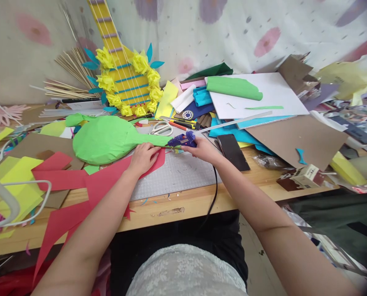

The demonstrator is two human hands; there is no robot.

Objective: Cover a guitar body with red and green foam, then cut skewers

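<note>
A green crepe-paper-covered shape (105,137), with a round body and a long narrow neck, lies across the table. My left hand (144,158) is at the lower edge of its neck, fingers closed against it, above a sheet of red paper (105,181). In my right hand (205,150) is a blue glue gun (183,139), its nozzle pointing left at the neck's end. From the back of the gun a translucent glue stick (235,122) sticks out. Beneath both hands lies a grey cutting mat (174,176).
White-handled scissors (162,128) lie behind the neck. To the right is a black phone (233,152); the gun's cord (214,193) hangs over the table edge. A yellow paper guitar (129,82) stands at the back. Yellow paper (19,176) and brown cardboard (297,137) flank the workspace.
</note>
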